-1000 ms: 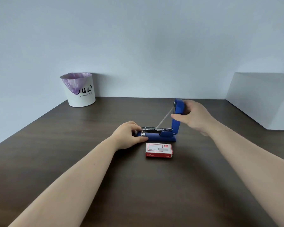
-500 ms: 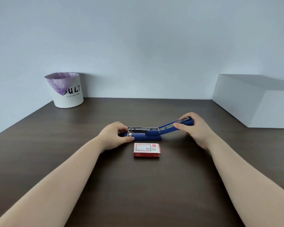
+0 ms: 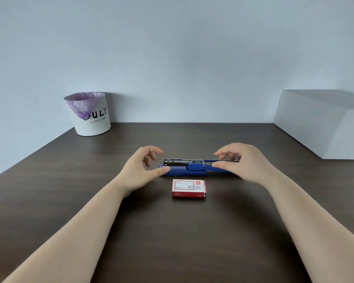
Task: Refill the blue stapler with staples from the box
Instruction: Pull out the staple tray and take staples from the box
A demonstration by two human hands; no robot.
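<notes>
Centrally on the table (image 3: 90, 201), the stapler (image 3: 184, 170) lies hinged fully flat, its box (image 3: 189, 188) just nearer. Left hand (image 3: 141, 170) and right hand (image 3: 243, 162) flank it, fingers apart, gripping nothing. Risk: unheld, the lid could swing shut during loading.

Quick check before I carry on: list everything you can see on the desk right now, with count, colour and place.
stapler: one, blue with metal magazine, desk centre, opened out flat
staple box: one, red and white, closed, just in front of the stapler
bin: one, white with purple liner, far left corner
block: one, white, far right against the wall
desk: one, dark brown wood
left hand: one, open, at the stapler's left end
right hand: one, open, fingers at the flipped-back top
</notes>
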